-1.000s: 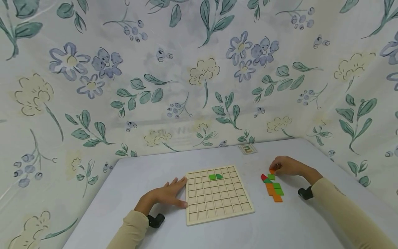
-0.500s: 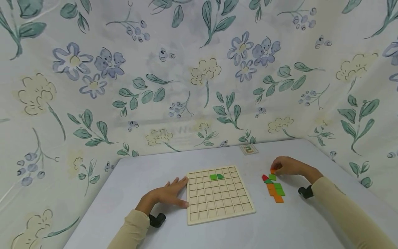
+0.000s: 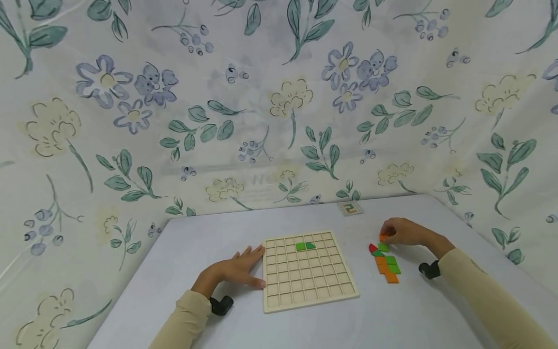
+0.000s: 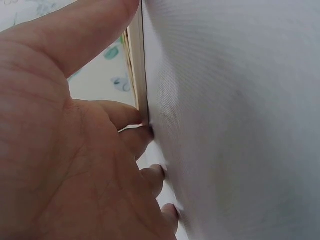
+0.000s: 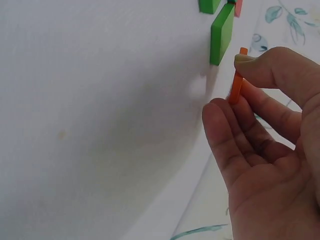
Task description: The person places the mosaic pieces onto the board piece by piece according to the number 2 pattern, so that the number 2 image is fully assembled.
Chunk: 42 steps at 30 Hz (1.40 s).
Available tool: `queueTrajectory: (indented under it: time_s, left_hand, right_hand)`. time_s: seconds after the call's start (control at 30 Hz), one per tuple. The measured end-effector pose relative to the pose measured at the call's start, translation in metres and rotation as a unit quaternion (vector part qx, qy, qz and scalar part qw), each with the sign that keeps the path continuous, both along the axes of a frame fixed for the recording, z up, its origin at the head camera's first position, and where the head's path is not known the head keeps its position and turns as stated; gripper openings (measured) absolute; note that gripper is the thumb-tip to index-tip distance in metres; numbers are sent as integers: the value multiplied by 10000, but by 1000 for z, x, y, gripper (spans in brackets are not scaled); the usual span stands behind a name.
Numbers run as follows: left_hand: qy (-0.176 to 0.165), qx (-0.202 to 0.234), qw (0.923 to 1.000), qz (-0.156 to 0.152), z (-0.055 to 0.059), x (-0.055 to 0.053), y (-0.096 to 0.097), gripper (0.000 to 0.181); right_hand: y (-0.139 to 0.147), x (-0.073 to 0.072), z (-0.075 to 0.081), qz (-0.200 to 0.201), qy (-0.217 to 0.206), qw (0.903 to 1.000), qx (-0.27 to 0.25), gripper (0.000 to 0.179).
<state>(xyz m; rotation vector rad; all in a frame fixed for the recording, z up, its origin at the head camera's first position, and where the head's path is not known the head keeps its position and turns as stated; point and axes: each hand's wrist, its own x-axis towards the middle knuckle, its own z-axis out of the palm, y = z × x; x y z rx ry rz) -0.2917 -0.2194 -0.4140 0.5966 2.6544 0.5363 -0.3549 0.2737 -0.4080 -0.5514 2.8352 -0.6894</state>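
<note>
Head view looks fwd & down from the person's head, set well back, taking in most of the tbl point(image 3: 209, 237), L hand point(image 3: 235, 270), R hand point(image 3: 403, 232) and the floral cloth point(image 3: 261, 194) behind. L wrist view's v. close, palm side, facing the edge of the board point(image 3: 307, 276), tbl turned sideways. R wrist view's also v. close, facing the orange tile point(image 5: 236, 88). Head shares board w/ L, orange tile w/ R; floral cloth's in all 3.

Tabletop setup (kind of room unclear), floral cloth backdrop point(image 3: 261, 116), 1 white table point(image 3: 305, 329)

The left hand point(image 3: 237, 269) is splayed; the right hand point(image 3: 403, 231) pinches.
</note>
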Motion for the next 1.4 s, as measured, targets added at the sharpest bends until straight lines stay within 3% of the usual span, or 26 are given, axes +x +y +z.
queueTrajectory:
  time_s: [0.47, 1.0, 1.4]
  left_hand:
    - [13, 62, 10000, 7, -1, -2, 0, 111]
    - [-34, 41, 10000, 57, 1, 0, 1, 111]
    - [-12, 39, 9999, 124, 5, 4, 2, 111]
  right_hand:
    - [-27, -2, 10, 360, 239, 9988, -226, 14]
    - [-71, -6, 30, 1316, 662, 9880, -456, 11]
    - [-109, -11, 38, 1788, 653, 9801, -555, 11]
